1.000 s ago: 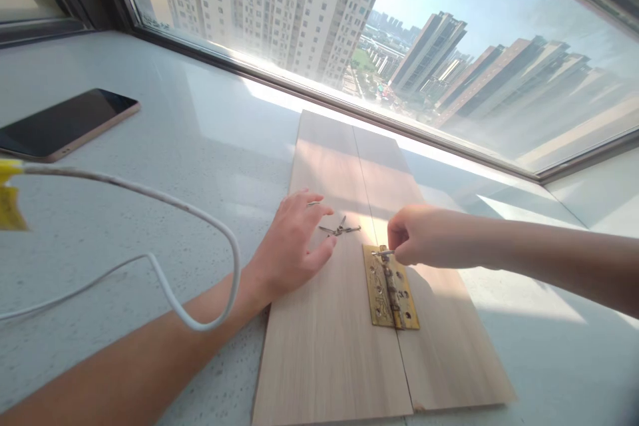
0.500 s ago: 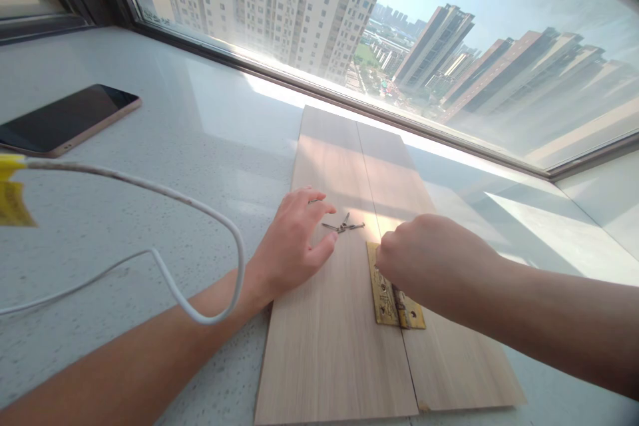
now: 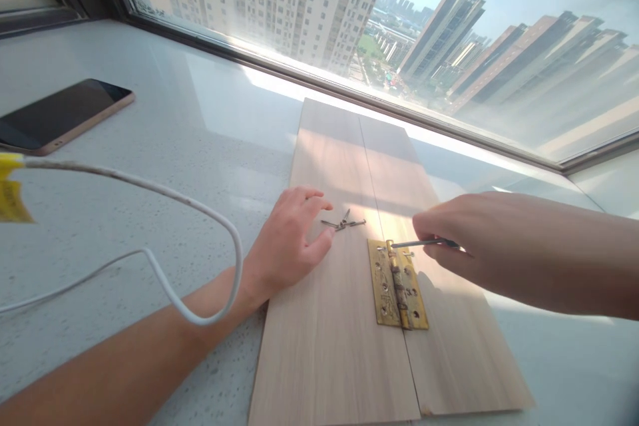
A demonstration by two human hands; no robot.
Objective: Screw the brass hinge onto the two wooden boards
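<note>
Two light wooden boards (image 3: 339, 346) lie side by side, with a brass hinge (image 3: 398, 286) across the seam between them. Screws stick up in the hinge's top holes on both leaves. My right hand (image 3: 464, 246) is closed round a screwdriver (image 3: 419, 243), whose thin shaft points left over the hinge's top end; its handle is mostly hidden in the palm. My left hand (image 3: 294, 239) rests on the left board's edge, fingers apart and curved, holding nothing. Several loose screws (image 3: 343, 222) lie in a small pile just right of its fingertips.
A phone (image 3: 64, 116) lies on the speckled white sill (image 3: 200, 146) at the left. A white cable (image 3: 190, 200) with a yellow tag (image 3: 14, 190) loops in front of my left forearm. The window frame (image 3: 339, 83) runs behind the boards, with tall buildings outside.
My right hand has moved right, off the hinge, and turned, bringing the screwdriver shaft and the hinge's upper part into view. My left hand is nearly unmoved. The view has shifted slightly.
</note>
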